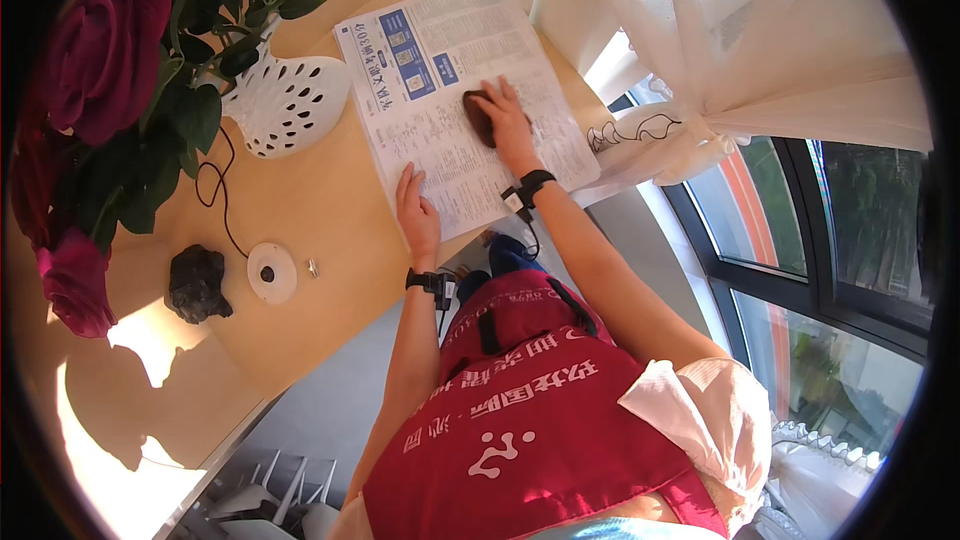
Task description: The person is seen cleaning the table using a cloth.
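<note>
Printed paper sheets (480, 187), bearing dense text and blue boxes, lie at an angle on a light wooden table. My right hand (511, 124) is on a dark brown, rounded object (478, 118), perhaps a computer mouse, with fingers over its right part; its underside is hidden. Near the bottom left edge of the sheets, my left hand (417, 211) rests palm down, fingers extended, holding nothing. Each wrist has a black strap with a small cabled device.
A white perforated vase (289, 105) with artificial roses (112, 52) stands left. Below it are a black crumpled item (199, 283), a round white disc with a cable (272, 274) and a small metallic piece (313, 268). Sheer curtains (810, 90) and a window (810, 292) border the right.
</note>
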`<state>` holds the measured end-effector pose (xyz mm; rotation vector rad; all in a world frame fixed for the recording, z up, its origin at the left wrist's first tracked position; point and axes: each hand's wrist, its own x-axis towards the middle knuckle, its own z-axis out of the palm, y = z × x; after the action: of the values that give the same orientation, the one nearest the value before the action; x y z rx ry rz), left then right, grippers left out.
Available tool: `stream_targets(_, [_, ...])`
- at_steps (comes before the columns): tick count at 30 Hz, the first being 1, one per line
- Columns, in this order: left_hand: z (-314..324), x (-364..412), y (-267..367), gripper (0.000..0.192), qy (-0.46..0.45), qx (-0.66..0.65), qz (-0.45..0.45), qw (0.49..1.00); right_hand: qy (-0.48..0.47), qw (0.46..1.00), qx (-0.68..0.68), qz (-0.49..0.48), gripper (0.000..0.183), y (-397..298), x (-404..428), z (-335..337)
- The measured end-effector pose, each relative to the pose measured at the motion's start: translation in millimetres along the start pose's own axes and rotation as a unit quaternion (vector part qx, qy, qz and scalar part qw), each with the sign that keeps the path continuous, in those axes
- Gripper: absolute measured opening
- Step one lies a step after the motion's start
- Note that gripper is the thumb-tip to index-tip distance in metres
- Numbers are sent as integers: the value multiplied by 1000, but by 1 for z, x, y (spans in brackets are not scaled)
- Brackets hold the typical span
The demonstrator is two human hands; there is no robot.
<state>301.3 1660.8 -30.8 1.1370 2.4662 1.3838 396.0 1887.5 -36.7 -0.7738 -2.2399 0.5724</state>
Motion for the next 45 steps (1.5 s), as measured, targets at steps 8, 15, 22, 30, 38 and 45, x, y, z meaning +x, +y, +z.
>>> stream_targets(8, [-2, -1, 3, 41, 20, -11, 5, 1000, 141, 952, -37, 268, 23, 69, 44, -49])
stream_targets(15, [9, -4, -3, 44, 8, -52, 2, 999, -103, 991, 4, -82, 38, -102, 37, 81])
stream_targets(22, [-7, -1, 8, 44, -10, 6, 7, 1000, -80, 992, -77, -66, 49, -14, 61, 67])
stream_targets(30, [9, 2, 13, 46, -13, -8, 2, 1000, 69, 969, -166, 166, 22, 161, 127, -22])
stream_targets(38, [0, 69, 16, 48, 65, 38, 15, 997, -81, 970, 157, -169, 36, -97, 98, 42])
stream_targets(45, [23, 69, -7, 49, -16, 145, 35, 989, -166, 957, 106, -214, 38, -27, 110, 101])
